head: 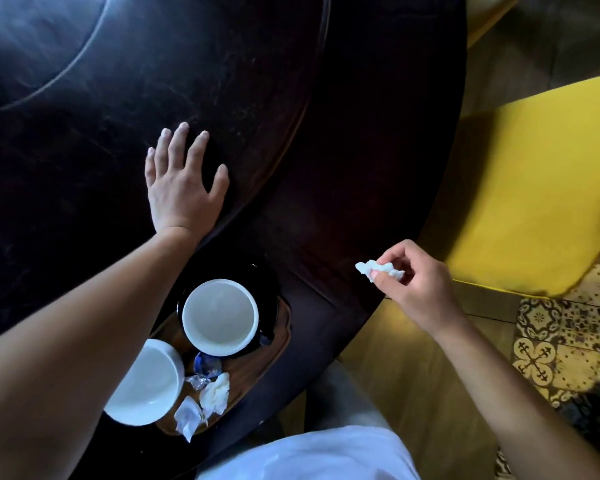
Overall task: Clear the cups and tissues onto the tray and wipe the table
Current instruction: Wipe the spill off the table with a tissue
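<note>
My left hand (pixel 182 183) lies flat with spread fingers on the dark round table (pixel 343 168), over a barely visible dark cloth. My right hand (pixel 414 285) hovers over the table's right edge and pinches a crumpled white tissue (pixel 374 269). Near me stands a wooden tray (pixel 278 336). On it are a white cup on a dark saucer (pixel 220 317), a second white cup (pixel 146 384) partly under my left forearm, a crumpled tissue (pixel 217 393) and small wrappers (pixel 187 415).
A raised inner disc of the table (pixel 187 64) curves through the upper left. A yellow chair seat (pixel 534 188) stands right of the table, over patterned floor tiles (pixel 561 341). My white clothing (pixel 326 455) fills the bottom edge.
</note>
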